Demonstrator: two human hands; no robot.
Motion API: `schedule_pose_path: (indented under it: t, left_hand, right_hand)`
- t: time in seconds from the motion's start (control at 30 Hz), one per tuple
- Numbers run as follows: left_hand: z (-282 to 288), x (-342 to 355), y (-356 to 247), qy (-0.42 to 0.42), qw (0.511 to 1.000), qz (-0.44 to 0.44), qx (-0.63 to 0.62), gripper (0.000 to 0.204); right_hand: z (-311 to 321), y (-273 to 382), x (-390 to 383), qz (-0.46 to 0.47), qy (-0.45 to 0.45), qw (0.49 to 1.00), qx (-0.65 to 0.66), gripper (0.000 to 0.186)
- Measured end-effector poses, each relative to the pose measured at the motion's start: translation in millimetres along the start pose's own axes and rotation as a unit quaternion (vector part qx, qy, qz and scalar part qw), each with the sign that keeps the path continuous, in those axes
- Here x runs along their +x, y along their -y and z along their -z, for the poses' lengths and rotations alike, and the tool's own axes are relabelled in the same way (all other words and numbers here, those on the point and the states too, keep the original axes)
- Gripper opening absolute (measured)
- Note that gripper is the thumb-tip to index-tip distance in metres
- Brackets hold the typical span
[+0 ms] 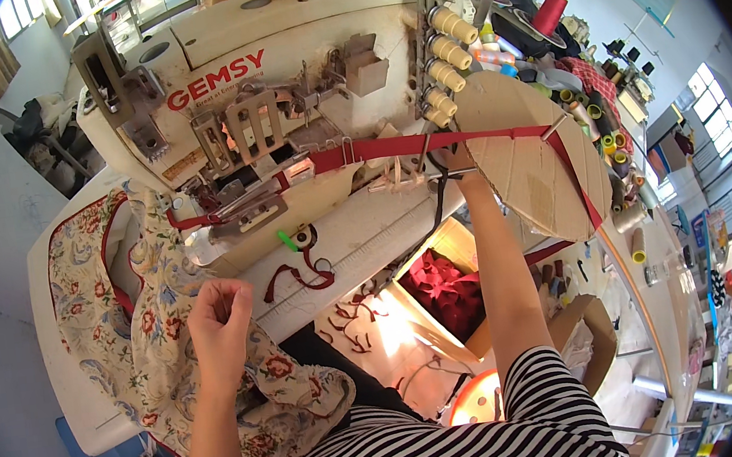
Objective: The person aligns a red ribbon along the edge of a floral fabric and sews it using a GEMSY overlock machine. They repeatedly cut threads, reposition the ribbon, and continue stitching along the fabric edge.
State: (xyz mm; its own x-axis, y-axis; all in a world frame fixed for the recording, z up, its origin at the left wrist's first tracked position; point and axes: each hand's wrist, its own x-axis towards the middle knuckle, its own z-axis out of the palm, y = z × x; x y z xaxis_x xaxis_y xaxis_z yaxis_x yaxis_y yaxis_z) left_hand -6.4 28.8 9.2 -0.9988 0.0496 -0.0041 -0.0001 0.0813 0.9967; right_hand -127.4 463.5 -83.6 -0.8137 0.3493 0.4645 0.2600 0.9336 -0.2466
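My left hand [221,327] is raised over floral fabric [158,318] with red-bound edges, its fingers curled in and nothing showing from them. The fabric drapes from the sewing machine [208,60] over the table's left side toward my lap. My right arm reaches to the machine's right end, where my right hand [457,162] is partly covered by a metal bar and a dark strap; its fingers are hidden. A red binding strip [473,136] runs from a cardboard disc [519,173] through metal guides to the needle area, where the fabric's edge lies.
Below the table edge, an open box [400,279] holds red scraps [440,288]. Small dark red offcuts [299,278] and a green-handled tool [286,241] lie on the machine bed. Red thread cones [550,12] stand behind; several spools [616,143] crowd the right side.
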Motion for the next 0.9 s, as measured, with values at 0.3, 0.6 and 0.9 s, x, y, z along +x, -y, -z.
schedule_pose_path:
  t: [0.3,0.6,0.9]
  left_hand:
    - [-1.1,0.8,7.6,-0.003,0.996,0.007,-0.087,0.012]
    - [-3.1,-1.1,7.5,-0.011,0.994,0.013,-0.106,0.017]
    - [-9.4,-3.5,10.7,-0.028,0.995,-0.023,-0.098,0.013]
  right_hand:
    - [74.1,-9.3,-98.7,-0.254,0.119,0.894,0.35,0.035]
    - [149.5,146.2,-273.9,-0.221,0.398,0.735,0.503,0.02]
    - [141.2,214.5,-259.3,-0.1,0.533,0.657,0.523,0.027]
